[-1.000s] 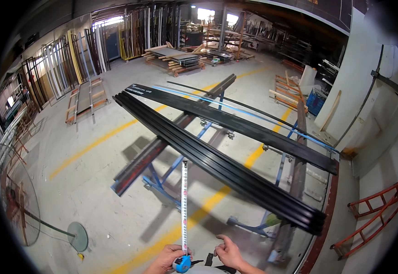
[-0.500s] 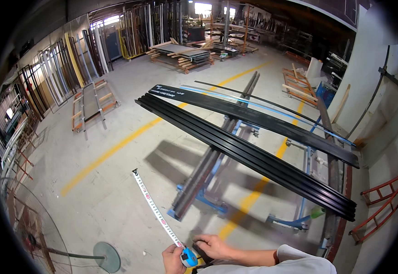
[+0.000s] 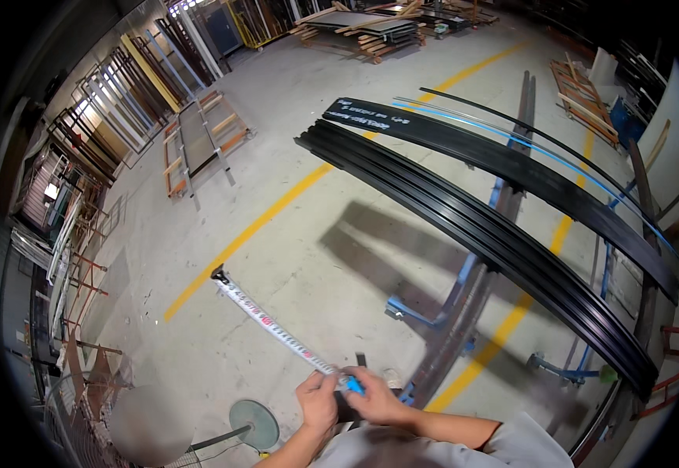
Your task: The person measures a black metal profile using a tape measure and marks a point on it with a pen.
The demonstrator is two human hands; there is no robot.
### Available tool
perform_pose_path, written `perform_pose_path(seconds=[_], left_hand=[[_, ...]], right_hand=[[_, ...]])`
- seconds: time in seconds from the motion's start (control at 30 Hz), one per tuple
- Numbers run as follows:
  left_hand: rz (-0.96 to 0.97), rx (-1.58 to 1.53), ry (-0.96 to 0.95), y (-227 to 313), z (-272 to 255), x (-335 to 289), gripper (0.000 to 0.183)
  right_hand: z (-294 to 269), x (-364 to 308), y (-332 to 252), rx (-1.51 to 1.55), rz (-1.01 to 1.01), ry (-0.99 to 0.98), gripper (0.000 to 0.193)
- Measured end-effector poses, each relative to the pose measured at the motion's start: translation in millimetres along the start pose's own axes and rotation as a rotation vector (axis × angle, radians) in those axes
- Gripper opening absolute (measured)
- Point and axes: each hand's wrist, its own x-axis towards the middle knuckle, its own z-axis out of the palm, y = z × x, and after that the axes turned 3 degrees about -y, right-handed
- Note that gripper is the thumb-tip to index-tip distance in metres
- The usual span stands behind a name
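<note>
A tape measure with a blue case (image 3: 354,384) is at my waist, its white blade (image 3: 268,321) drawn out to the upper left and hanging over the floor. My left hand (image 3: 318,399) is closed round the blade close to the case. On the case itself, my right hand (image 3: 376,399) is closed, hiding much of it. Something dark shows between and below my hands; its kind cannot be made out. Ahead to the right, apart from both hands, ridged black profiles (image 3: 464,226) lie side by side across a rail stand.
Beyond the profiles is a long flat black board (image 3: 503,168) with white handwriting, and thin blue strips (image 3: 542,144). The stand's dark rail (image 3: 452,335) reaches close to my right hand. A wheeled rack (image 3: 203,144) stands far left; a fan's round base (image 3: 254,423) is at lower left.
My right hand has come over to the tape measure's case, and my left hand now grips the blade beside it. The view has shifted, so the profiles appear farther right.
</note>
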Motion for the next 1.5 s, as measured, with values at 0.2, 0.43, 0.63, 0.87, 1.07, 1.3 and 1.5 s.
perform_pose_path(seconds=[0.2, 0.43, 0.63, 0.87, 1.07, 1.3, 1.5], left_hand=[[-0.105, 0.203, -0.400, 27, 16, 121, 0.019], [-0.113, 0.513, -0.811, 47, 28, 253, 0.023], [-0.075, 0.582, -0.942, 69, 76, 366, 0.023], [-0.142, 0.283, -0.498, 117, 101, 536, 0.025], [0.065, 0.302, -0.212, 185, 114, 674, 0.025], [0.080, 0.576, -0.275, 209, 175, 826, 0.033], [-0.070, 0.714, -0.645, 176, 196, 893, 0.040]], right_hand=[[-49, 59, 10, -0.104, 0.276, 0.302, 0.029], [-64, 120, -17, -0.482, 0.513, 0.612, 0.024], [-118, 187, -10, -0.645, 0.504, 0.756, 0.025], [-234, 318, -3, -0.862, 0.558, 0.777, 0.026], [-299, 436, -11, -0.865, 0.700, 0.654, 0.032], [-314, 528, -18, -0.841, 0.891, 0.527, 0.035], [-318, 537, -27, -0.861, 1.088, 0.507, 0.036]])
